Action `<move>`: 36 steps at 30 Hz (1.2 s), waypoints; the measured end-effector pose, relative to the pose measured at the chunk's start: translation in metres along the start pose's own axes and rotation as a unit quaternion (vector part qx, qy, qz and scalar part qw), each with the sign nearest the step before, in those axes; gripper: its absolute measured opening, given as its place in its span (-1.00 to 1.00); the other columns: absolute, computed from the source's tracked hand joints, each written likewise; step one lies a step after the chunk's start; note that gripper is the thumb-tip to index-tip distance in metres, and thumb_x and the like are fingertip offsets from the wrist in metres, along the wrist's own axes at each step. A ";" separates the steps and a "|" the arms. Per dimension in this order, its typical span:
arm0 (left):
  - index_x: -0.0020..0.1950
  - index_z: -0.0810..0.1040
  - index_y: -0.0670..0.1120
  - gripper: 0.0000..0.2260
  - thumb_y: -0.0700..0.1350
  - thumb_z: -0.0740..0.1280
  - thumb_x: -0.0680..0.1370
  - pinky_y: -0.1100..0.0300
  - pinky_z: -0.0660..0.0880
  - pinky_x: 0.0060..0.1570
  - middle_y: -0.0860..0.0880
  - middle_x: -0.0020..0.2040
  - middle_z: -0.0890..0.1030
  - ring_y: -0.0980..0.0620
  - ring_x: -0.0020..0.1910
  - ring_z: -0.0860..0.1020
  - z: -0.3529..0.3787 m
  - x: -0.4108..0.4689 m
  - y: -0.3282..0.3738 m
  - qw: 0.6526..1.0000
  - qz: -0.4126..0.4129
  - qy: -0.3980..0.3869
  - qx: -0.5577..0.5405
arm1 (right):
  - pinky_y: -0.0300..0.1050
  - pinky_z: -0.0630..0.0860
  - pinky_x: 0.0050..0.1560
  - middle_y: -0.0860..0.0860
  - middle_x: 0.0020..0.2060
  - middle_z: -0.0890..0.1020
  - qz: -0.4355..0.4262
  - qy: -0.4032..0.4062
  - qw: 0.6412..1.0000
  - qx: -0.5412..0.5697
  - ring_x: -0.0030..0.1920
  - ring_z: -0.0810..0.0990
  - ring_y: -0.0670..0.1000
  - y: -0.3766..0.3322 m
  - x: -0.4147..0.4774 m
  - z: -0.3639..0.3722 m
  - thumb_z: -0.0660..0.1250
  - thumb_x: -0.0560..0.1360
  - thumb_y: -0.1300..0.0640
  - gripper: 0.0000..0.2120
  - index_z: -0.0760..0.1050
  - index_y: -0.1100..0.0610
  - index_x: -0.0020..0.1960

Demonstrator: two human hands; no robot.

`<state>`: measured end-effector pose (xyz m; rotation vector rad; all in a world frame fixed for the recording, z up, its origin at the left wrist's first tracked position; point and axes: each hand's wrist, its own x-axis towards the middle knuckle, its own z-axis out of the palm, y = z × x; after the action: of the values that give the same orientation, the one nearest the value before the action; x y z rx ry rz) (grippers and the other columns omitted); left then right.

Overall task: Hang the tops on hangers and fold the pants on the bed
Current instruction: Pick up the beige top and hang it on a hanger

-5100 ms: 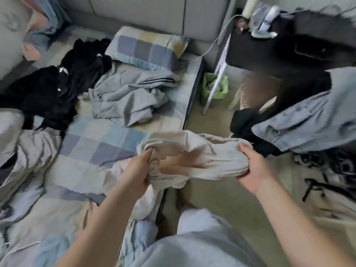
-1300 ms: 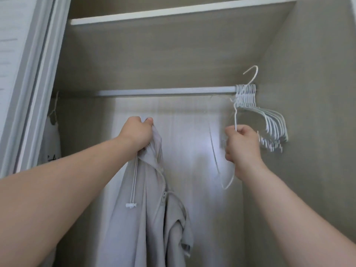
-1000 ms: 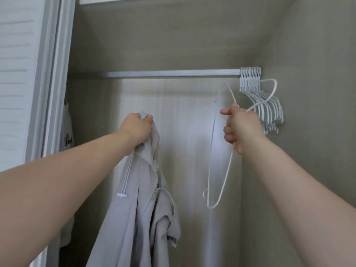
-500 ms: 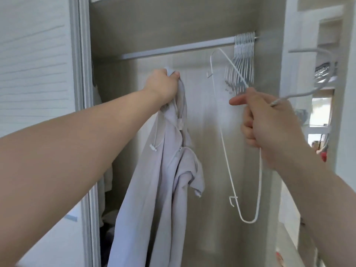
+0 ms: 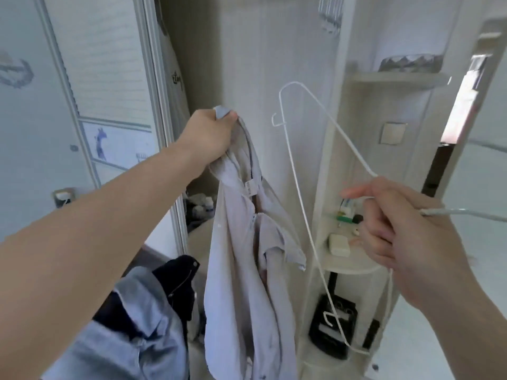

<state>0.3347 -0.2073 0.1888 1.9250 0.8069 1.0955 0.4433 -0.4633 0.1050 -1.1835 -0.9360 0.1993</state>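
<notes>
Fingers (image 5: 230, 117) of the left hand (image 5: 208, 138) are clamped on the collar end of the top (image 5: 241, 270), bunching the fabric in a closed fist. The top, light grey with a zip, hangs straight down from that fist in front of the open wardrobe (image 5: 247, 50), one sleeve folded out to the right. Fingers (image 5: 378, 242) of the right hand (image 5: 406, 231) are curled round the neck of the hanger (image 5: 304, 204), with the forefinger extended to the left. The hanger is white wire, turned on end: one shoulder points up, the other down, and the hook runs off to the right. It sits just beside the top, on its right, with a gap between wire and sleeve. Spare hangers (image 5: 330, 15) show at the upper edge. A shelf (image 5: 354, 261) with small items stands behind the hanger. Blue and dark clothes (image 5: 131, 325) lie at lower left.
</notes>
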 end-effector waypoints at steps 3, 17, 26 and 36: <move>-0.08 0.60 -0.17 -0.66 0.07 0.25 0.66 0.29 0.39 -0.33 -0.08 -0.23 0.54 0.02 -0.30 0.49 0.002 -0.050 -0.036 0.998 -0.053 -0.028 0.016 | -0.34 0.14 -0.46 -0.02 -0.54 0.21 0.047 -0.039 0.998 -0.007 -0.57 0.10 -0.06 0.020 -0.054 -0.022 0.18 0.68 0.06 -0.66 0.67 0.13 -0.08; -0.15 0.52 -0.37 -0.56 0.02 0.29 0.66 0.25 0.31 -0.43 -0.12 -0.35 0.46 0.02 -0.39 0.40 0.015 -0.254 -0.150 0.974 -0.168 -0.106 0.106 | -0.14 0.18 -0.45 -0.05 -0.55 0.29 0.236 -0.263 0.924 -0.145 -0.53 0.23 -0.07 0.085 -0.210 -0.061 0.18 0.59 -0.07 -0.66 0.66 0.02 -0.16; -0.22 0.47 -0.28 -0.60 0.02 0.35 0.62 0.36 0.21 -0.59 0.07 -0.58 0.32 0.14 -0.64 0.26 0.011 -0.328 -0.143 0.944 -0.211 -0.210 0.144 | -0.28 0.32 -0.38 -0.09 -0.46 0.42 0.191 -0.334 0.888 -0.253 -0.43 0.39 -0.12 0.100 -0.243 -0.035 0.07 0.51 -0.22 -0.62 0.46 0.01 -0.24; -0.06 0.67 -0.19 -0.73 0.00 0.35 0.62 0.23 0.46 -0.39 -0.07 -0.38 0.64 0.02 -0.44 0.51 0.007 -0.356 -0.122 0.944 -0.247 -0.211 0.061 | -0.31 0.22 -0.41 -0.15 -0.54 0.33 0.243 -0.257 0.930 -0.100 -0.48 0.27 -0.15 0.130 -0.269 0.013 0.18 0.65 0.15 -0.67 0.44 0.13 -0.29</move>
<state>0.1689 -0.4337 -0.0618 1.8196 1.0470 0.3214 0.3083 -0.5582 -0.1440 -1.5826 -1.1159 0.8649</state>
